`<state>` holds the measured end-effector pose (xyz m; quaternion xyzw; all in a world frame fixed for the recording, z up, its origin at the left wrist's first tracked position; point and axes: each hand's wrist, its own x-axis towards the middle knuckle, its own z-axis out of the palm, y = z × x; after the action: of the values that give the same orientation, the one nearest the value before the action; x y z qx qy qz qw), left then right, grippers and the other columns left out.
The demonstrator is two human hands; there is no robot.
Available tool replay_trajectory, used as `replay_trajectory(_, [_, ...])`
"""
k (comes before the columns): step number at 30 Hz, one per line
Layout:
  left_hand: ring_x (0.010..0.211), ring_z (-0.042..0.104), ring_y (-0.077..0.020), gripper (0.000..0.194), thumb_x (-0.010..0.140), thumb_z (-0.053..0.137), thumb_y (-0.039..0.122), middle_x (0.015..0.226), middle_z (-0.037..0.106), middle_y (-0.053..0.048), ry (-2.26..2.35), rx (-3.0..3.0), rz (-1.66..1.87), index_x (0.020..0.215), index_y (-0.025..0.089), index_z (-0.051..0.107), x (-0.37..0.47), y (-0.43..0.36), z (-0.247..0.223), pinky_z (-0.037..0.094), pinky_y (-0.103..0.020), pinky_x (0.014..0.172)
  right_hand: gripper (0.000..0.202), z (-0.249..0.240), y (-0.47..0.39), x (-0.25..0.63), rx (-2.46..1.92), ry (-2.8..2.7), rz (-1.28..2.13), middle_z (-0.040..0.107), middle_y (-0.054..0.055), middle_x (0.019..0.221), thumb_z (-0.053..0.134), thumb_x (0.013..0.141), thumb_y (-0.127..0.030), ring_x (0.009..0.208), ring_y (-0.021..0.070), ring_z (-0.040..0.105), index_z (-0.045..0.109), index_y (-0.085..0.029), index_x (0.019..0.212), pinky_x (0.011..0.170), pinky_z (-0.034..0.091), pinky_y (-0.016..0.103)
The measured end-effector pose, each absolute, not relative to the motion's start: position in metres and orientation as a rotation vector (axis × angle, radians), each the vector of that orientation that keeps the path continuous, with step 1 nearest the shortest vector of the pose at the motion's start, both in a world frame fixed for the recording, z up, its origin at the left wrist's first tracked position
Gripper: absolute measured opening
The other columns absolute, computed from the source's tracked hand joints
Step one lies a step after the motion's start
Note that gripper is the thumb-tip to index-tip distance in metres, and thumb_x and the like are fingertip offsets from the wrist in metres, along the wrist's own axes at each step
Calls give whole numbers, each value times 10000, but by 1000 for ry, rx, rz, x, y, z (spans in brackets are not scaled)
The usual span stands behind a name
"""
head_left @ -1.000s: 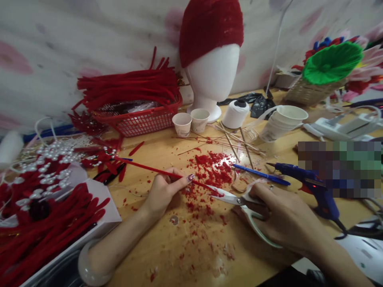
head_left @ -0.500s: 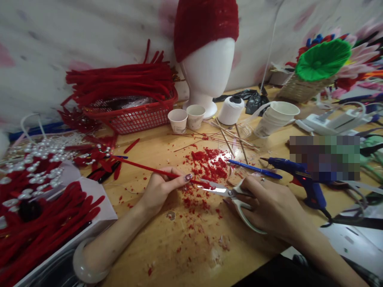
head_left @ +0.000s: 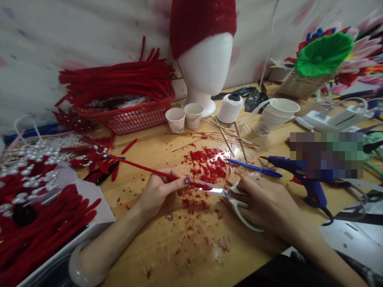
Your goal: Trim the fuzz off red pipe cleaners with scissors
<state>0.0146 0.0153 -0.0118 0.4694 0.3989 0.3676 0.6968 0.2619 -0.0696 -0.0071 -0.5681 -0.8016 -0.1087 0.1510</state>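
Note:
My left hand (head_left: pixel 163 189) pinches a long red pipe cleaner (head_left: pixel 140 166) between thumb and fingers; its stem runs up and to the left. Its free end points right, lying along the blades of white-handled scissors (head_left: pixel 226 193). Those scissors are gripped by my right hand (head_left: pixel 266 203), fingers through the handle loops. How far the blades are parted I cannot tell. Red fuzz clippings (head_left: pixel 208 163) are scattered on the wooden table (head_left: pixel 143 247) behind and below the blades.
A red basket (head_left: pixel 140 117) heaped with red pipe cleaners stands at the back left, beside a white foam head (head_left: pixel 206 63). Paper cups (head_left: pixel 175 120), a thread spool (head_left: pixel 230 108), a blue pen (head_left: pixel 254 168) and a blue glue gun (head_left: pixel 311 187) lie around. A white box (head_left: pixel 101 201) sits left.
The view has shifted slightly. Both hands keep their grips, and the scissors blades stay against the pipe cleaner's end, with the right hand a little closer to the left.

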Motion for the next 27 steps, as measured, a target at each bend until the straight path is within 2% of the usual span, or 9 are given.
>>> replay_trajectory(6, [494, 444, -66, 170, 676, 755, 242, 517, 561, 39, 891, 1062, 813, 586, 161, 636, 15, 15, -11, 340, -196, 484, 210, -5, -70, 261, -1624, -2271, -332, 485, -27, 516, 552, 782, -355, 441, 107, 426, 448, -213, 667, 473, 232, 246])
replay_trajectory(20, [550, 494, -83, 185, 675, 759, 293, 568, 591, 22, 933, 1111, 817, 620, 160, 643, 15, 15, -11, 373, -209, 540, 187, -1, -70, 261, -1582, -2275, -319, 473, -32, 501, 542, 778, -288, 434, 100, 428, 441, -211, 641, 468, 237, 243])
replay_trajectory(27, [548, 497, -88, 181, 662, 768, 291, 562, 590, 20, 924, 1130, 817, 626, 153, 655, 15, 16, -9, 385, -215, 545, 224, -2, -70, 263, -1597, -2282, -373, 478, -25, 502, 529, 800, -355, 432, 106, 419, 455, -212, 644, 468, 238, 244])
